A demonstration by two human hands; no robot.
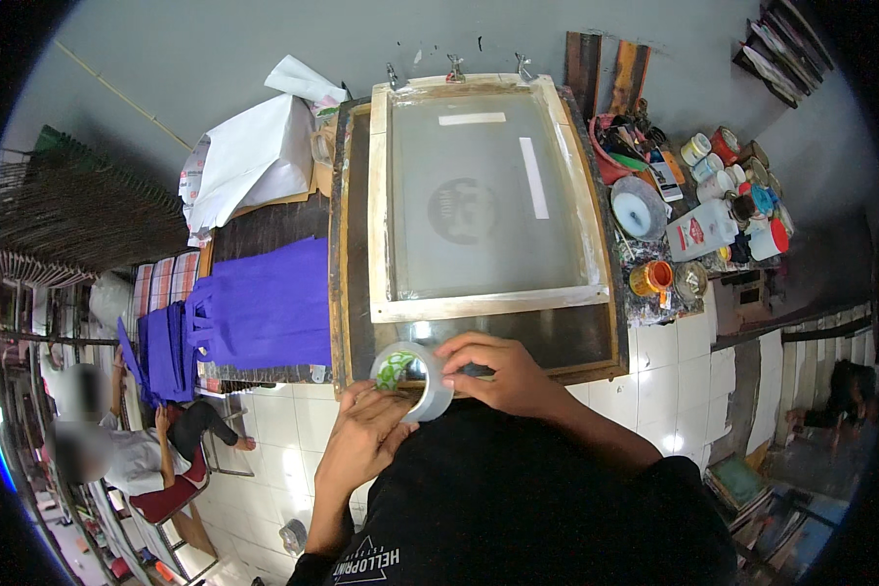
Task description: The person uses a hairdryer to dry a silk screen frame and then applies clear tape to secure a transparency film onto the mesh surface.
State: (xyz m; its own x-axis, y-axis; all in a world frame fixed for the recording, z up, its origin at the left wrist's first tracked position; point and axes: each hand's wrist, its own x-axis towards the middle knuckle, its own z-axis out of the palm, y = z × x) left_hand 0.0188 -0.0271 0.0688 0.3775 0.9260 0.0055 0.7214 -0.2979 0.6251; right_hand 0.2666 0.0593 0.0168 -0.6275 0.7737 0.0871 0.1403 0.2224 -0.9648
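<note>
A roll of clear tape (410, 376) is held between both hands just in front of the table's near edge. My left hand (359, 438) grips the roll from below. My right hand (498, 373) rests on its right side, fingers pinching at the tape's edge. Directly beyond them a wooden-framed printing screen (479, 195) lies raised on a dark printing table (352, 293), with a round dark design in its mesh and two white tape strips.
Purple fabric bags (254, 313) are stacked left of the table, with white sheets (254, 156) behind. Jars, cans and bottles (713, 215) crowd a shelf at right. A seated person (137, 449) is at lower left on the tiled floor.
</note>
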